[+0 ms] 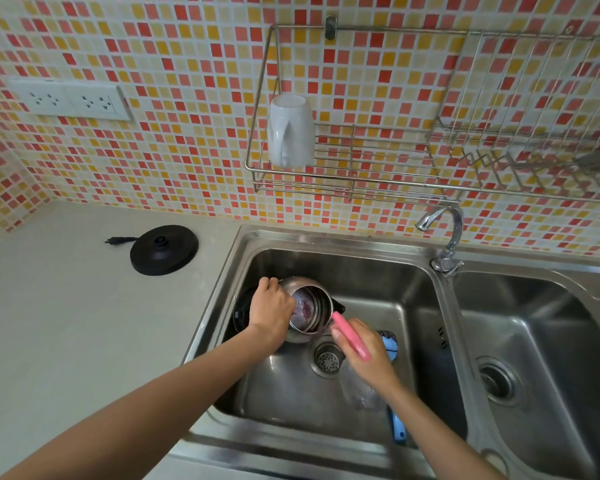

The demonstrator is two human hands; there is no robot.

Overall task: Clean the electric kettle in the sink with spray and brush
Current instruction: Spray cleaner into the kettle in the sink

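The kettle (307, 310) lies tilted in the left basin of the sink (326, 239), just behind the drain (327, 360), its open mouth facing the right hand (362, 355). The left hand (270, 306) clasps its rim. The right hand grasps a pink spray bottle (350, 336), nozzle aimed inward, touching the rim
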